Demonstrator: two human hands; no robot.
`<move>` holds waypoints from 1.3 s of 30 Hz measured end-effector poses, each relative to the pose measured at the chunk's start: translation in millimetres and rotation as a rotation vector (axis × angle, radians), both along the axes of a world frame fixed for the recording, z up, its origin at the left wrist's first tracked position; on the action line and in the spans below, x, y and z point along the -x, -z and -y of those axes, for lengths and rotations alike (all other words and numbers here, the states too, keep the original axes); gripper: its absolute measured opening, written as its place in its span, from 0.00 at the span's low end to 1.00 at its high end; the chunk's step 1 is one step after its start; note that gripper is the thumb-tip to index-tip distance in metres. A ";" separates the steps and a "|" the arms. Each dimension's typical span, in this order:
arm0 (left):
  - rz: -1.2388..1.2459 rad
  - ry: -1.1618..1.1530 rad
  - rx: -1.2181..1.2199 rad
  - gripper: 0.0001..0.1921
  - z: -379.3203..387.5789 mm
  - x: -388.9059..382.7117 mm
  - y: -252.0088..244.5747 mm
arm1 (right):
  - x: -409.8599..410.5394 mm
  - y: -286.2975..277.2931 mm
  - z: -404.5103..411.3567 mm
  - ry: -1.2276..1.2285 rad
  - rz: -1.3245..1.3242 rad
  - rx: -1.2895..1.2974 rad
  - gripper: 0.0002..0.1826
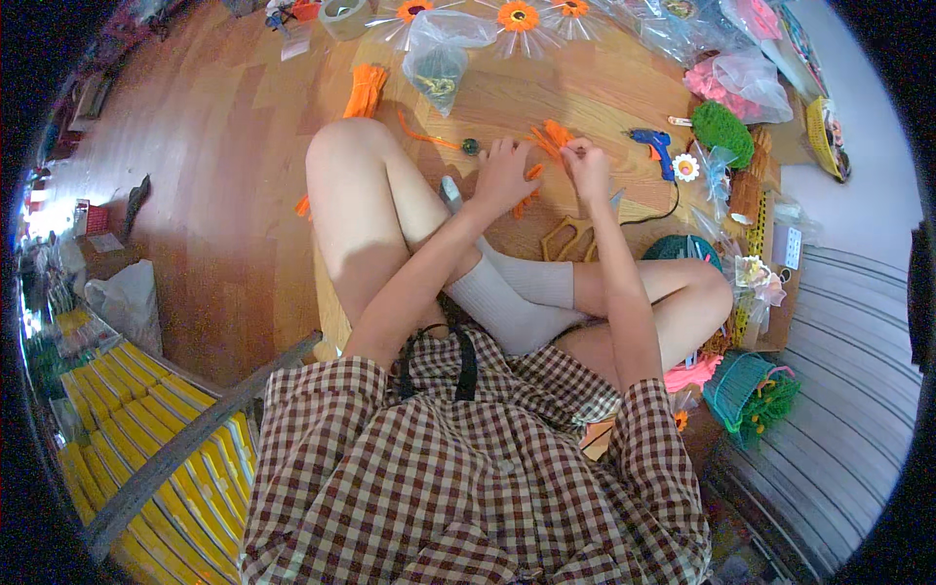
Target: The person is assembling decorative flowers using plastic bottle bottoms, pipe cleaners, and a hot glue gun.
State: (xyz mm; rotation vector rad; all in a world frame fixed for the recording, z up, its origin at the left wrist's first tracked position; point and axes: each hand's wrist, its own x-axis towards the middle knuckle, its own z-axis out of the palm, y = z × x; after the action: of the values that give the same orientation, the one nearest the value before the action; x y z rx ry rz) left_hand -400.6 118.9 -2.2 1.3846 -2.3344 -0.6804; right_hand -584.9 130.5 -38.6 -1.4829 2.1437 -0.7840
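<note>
My right hand [587, 164] pinches at an orange fuzzy strand beside a bundle of orange pipe cleaners [557, 134] on the wooden board. My left hand [504, 174] hovers to its left with fingers spread, near a small orange looped bunch [530, 191]; whether it touches the bunch is hard to tell. A dark green round piece [470, 147] lies by the left fingertips, with an orange strand [424, 137] running from it. Scissors with yellow handles [561, 237] lie below my right hand, partly behind the forearm.
A blue hot glue gun [653, 148] with a black cord lies to the right, near a white daisy [686, 167] and a green fuzzy bundle [722, 134]. Orange flowers [518, 17] in clear wrap and a roll of tape [344, 16] sit at the far edge.
</note>
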 end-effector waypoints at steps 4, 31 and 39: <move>-0.162 0.071 0.018 0.44 -4.4 0.5 -19.4 | -3.3 -19.6 -17.0 -0.010 0.544 -0.019 0.11; -0.512 0.179 -0.053 0.15 2.9 1.5 -10.4 | -16.1 -67.7 -54.5 -0.177 0.642 0.051 0.14; -0.796 0.200 -0.627 0.12 3.2 1.4 -5.5 | -21.7 -72.9 -55.1 -0.167 0.696 0.125 0.11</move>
State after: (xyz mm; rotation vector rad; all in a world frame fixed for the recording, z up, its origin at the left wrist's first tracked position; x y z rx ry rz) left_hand -402.1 115.6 3.3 0.8140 -1.6648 -1.7491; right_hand -563.2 185.5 34.4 -1.1827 1.4569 -1.1749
